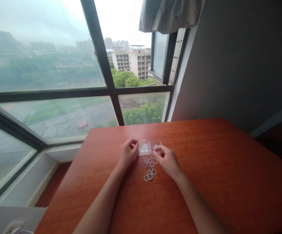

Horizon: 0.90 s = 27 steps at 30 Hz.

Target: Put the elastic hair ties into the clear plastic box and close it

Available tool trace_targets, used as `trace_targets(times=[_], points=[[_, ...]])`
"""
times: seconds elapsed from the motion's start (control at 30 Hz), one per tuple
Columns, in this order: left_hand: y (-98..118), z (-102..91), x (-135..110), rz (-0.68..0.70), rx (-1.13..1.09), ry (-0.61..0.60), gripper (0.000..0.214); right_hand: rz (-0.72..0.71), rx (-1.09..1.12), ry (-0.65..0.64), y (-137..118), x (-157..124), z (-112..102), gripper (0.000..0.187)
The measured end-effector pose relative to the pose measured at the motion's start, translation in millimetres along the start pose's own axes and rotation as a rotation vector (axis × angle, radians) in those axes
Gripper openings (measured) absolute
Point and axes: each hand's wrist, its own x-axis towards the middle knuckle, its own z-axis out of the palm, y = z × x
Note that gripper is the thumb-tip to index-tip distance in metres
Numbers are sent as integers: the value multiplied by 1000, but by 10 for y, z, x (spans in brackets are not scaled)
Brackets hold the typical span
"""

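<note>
A small clear plastic box point(144, 150) lies on the table with its lid point(158, 143) folded out to the right. Small gold-coloured pieces point(141, 143) are in its far left part. My left hand point(128, 152) is closed at the box's left side, fingertips against its edge. My right hand point(165, 157) is pinched over the near part of the lid; whatever is between its fingertips is too small to make out. Several pale rings point(150, 176), greenish and pinkish, lie loose on the table just in front of the box, some overlapping.
The reddish-brown wooden table point(224, 169) reaches to a dark-framed window point(113, 92) at its far side. One pane stands open at the right, under a grey curtain point(169, 16). A dark wall point(228, 65) rises on the right.
</note>
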Motion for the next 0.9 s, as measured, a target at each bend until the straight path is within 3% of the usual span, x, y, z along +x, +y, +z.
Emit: trace_targets(times=[0.23,0.47,0.9], points=[[-14,-30,-1,-15,-39,23,19,30,-97,30,54,42,-83,18],[26,-65,-15,-38,-55,21,17,65,-345,-143,137,37,-106,12],[145,-160,-91,-22,14,18,11,54,-540,-211,65,-13,20,8]])
